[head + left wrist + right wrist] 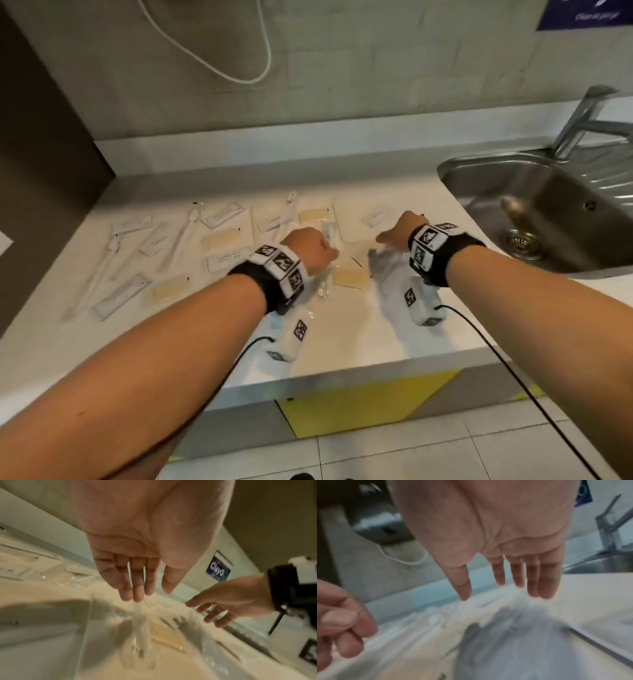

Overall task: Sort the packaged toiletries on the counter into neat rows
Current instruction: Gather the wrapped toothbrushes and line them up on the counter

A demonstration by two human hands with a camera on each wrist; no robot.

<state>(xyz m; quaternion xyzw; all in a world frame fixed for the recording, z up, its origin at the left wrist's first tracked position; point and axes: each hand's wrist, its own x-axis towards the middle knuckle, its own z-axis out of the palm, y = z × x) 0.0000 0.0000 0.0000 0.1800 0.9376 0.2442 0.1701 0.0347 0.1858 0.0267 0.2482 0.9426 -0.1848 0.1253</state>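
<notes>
Packets (219,240) lay scattered across the counter's (359,329) middle and left side. They looked feather-light, slick and flimsy, so I'd pinch an edge. Both hands' fingers (137,588) were loose, holding nothing.

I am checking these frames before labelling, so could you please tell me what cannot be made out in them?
- Print on the white packets: too small in the head view.
- Packets under the left hand: covered by it in the head view, blurred in the left wrist view.
- Counter below the right hand: motion-blurred in the right wrist view.
- Faucet: cut off by the head view's right edge.
</notes>
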